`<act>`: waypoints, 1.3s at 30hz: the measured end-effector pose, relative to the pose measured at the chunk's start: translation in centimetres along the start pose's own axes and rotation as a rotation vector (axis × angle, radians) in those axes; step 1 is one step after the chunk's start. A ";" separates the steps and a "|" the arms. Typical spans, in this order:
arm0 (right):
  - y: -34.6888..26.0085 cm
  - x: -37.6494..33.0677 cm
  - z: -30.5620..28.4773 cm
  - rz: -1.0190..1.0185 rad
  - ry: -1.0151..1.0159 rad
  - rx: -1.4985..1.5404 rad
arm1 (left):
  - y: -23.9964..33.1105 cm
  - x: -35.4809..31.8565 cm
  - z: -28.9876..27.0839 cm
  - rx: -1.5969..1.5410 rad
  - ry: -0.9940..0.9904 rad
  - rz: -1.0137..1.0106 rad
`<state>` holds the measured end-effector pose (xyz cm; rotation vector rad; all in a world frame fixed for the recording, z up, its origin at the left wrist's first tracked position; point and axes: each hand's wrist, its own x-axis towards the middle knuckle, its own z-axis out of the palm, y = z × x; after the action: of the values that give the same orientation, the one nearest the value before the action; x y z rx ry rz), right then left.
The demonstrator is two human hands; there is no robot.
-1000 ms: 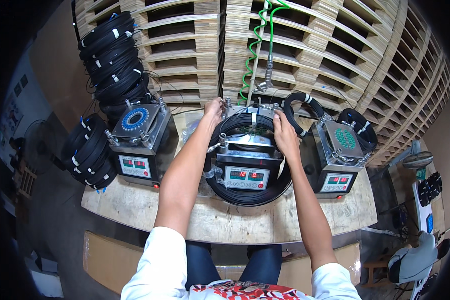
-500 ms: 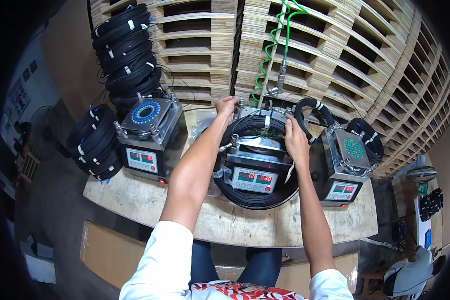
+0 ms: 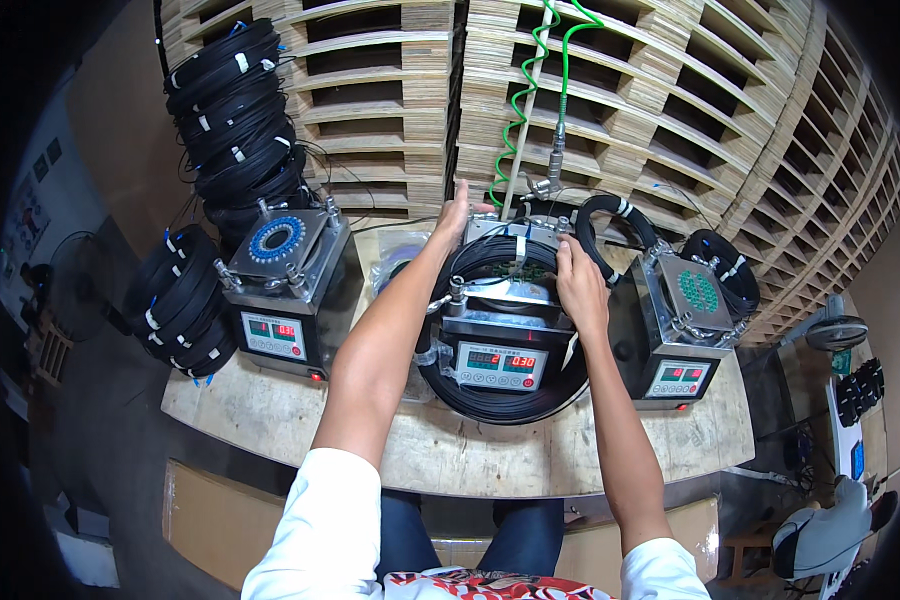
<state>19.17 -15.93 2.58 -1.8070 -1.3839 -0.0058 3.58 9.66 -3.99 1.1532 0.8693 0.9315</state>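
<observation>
Left hand (image 3: 455,217) open, fingers straight, right hand (image 3: 582,288) impossible to read, and a brushing left forearm (image 3: 382,335) could drag that black cable coil (image 3: 500,407) askew!

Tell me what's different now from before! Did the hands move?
The left hand changed: its fingers were curled at the back left corner of the middle machine, and now they have opened out, one stretched straight. I can't tell whether they still touch it. The right hand stays at the back right corner, the black cable coil is still around the machine, and the left machine and right machine stayed put.
</observation>
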 end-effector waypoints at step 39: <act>2.8 1.0 0.3 -0.029 0.023 0.106 | 0.9 -30.0 6.2 0.961 0.333 0.587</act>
<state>21.64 -15.04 1.23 -1.6945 -1.3692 0.0310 -1.97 -20.14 0.52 2.1984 1.3492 1.2396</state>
